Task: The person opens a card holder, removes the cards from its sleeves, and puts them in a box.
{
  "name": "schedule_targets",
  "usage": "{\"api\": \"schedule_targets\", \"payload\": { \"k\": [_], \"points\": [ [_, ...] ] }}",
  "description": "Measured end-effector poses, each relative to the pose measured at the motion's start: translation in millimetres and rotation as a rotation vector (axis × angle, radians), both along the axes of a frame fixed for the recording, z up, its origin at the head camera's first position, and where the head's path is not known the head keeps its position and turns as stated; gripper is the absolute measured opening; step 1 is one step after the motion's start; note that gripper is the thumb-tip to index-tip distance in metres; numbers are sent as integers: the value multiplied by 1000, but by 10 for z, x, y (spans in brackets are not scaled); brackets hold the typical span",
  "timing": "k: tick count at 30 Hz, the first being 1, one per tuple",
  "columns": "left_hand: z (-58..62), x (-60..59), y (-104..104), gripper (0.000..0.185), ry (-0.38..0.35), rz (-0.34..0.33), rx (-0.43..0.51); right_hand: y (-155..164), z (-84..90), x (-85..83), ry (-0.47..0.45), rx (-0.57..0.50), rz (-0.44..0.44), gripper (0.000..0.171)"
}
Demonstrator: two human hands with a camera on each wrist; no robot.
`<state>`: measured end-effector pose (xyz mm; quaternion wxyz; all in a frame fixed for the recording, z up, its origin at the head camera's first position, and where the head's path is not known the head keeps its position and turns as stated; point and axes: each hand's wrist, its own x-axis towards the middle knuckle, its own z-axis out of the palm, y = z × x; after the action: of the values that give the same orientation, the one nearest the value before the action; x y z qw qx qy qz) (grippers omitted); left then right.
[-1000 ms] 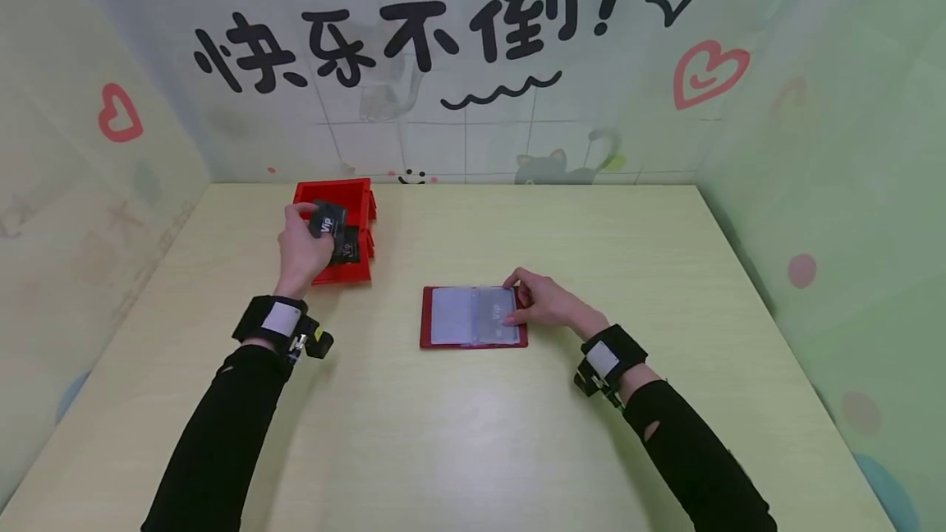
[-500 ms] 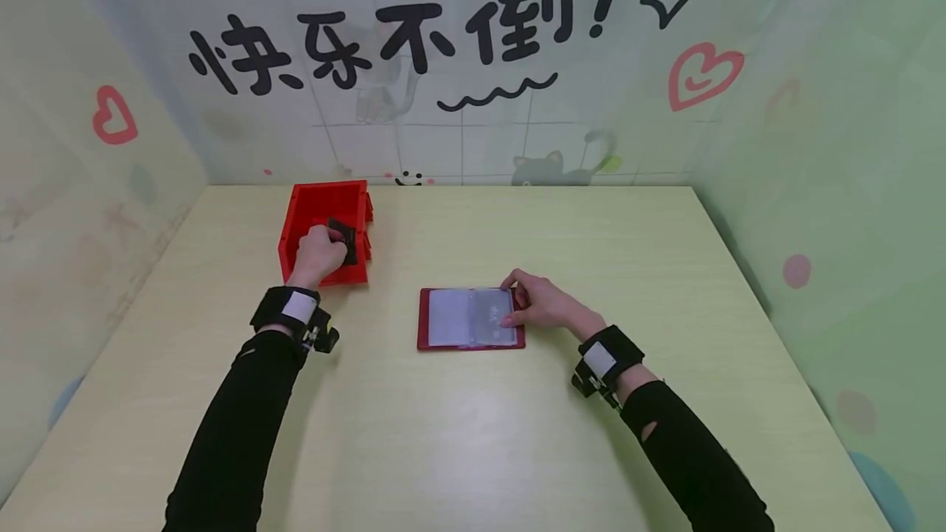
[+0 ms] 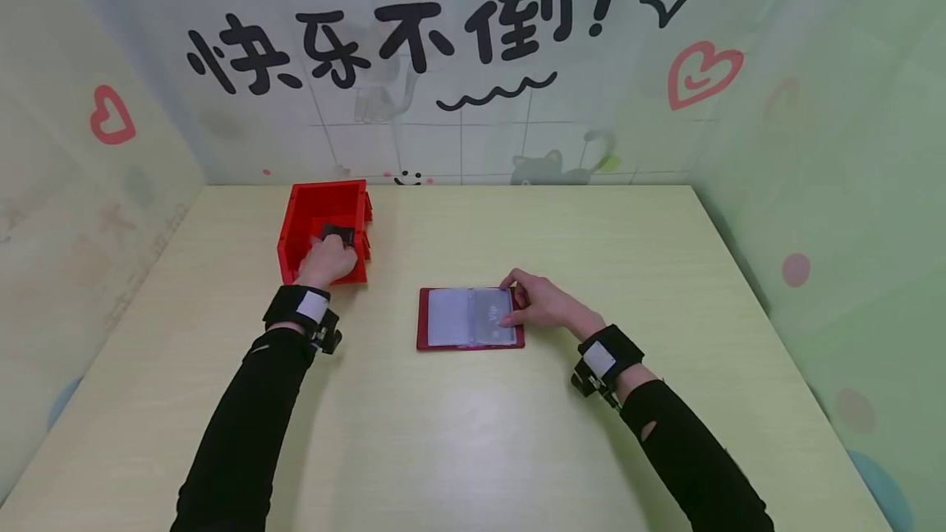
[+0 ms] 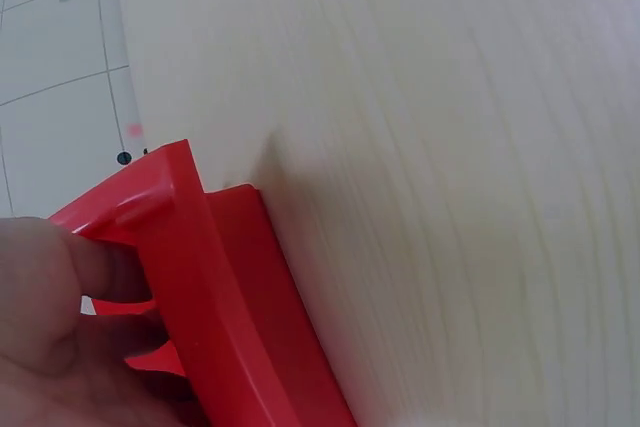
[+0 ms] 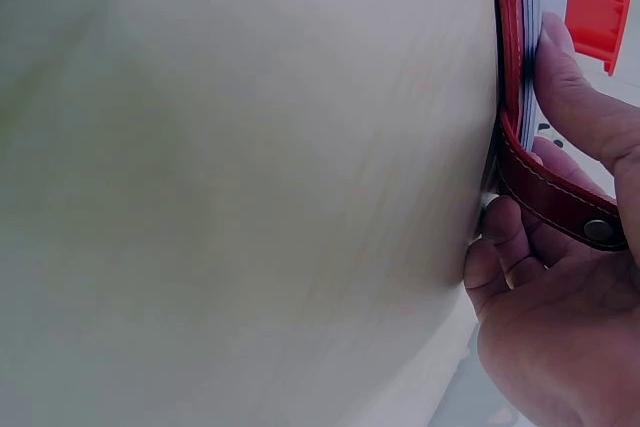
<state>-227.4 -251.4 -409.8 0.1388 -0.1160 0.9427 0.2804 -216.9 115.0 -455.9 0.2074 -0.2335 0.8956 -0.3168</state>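
Cards first: the dark cards [image 3: 337, 234] sit inside the red bin [image 3: 290, 230] at about ten o'clock on the worktop [image 3: 473, 433], and your left hand [image 3: 325, 261] is down in there with them. From the head view your fingers curl over the top card; whether they actually pinch it, I cannot tell. The left wrist view shows only fingertips [image 4: 100, 269] tucked behind the bin's red wall [image 4: 215, 297], no card in sight. My advice: pick one card alone, thumb under an edge, and lift it straight up so it clears the rim without dragging the bin along.

Moving across to the centre, the red card holder [image 3: 470, 318] lies open and flat, clear sleeves facing up, well apart from the bin. Your right hand [image 3: 543, 306] is at its three o'clock edge, fingers [image 3: 513, 302] pinching and pressing the right page down. The right wrist view confirms it: thumb [image 5: 575, 87] on the pages, the other fingers under the stitched cover [image 5: 550, 192] with its snap stud. Good brace. Keep that page pinned flat so the sleeve mouth stays open, and don't let your thumb cover the slot. If the holder slides, the card will likely snag on the plastic.
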Motion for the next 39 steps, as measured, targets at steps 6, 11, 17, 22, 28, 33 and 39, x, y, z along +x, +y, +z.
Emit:
{"api": "schedule_targets", "payload": {
  "k": [6, 11, 17, 22, 28, 33, 39],
  "points": [
    [-8, 26, 5, 26, -6, -18, -13, -6, 14, 7, -6, -4, -3, 54],
    [-62, 42, 7, 25, 108, 32, -11, -16, 9, 6, -3, -4, -3, 54],
    [-161, 93, 171, 34, 645, 172, 23, -24, 19, 13, -7, -5, -3, 54],
    [-153, 155, 455, 28, 819, 50, 94, -12, 23, 10, -5, 2, -4, 54],
    [-136, 269, 848, 33, 545, -208, 220, -8, 6, -3, -3, 16, -4, 54],
    [-165, 291, 1040, 43, 258, -410, 257, -15, 16, -4, -10, 16, -8, 54],
    [-278, 280, 1168, 50, 133, -524, 273, -14, 23, 2, -13, 5, -11, 54]
  ]
}}
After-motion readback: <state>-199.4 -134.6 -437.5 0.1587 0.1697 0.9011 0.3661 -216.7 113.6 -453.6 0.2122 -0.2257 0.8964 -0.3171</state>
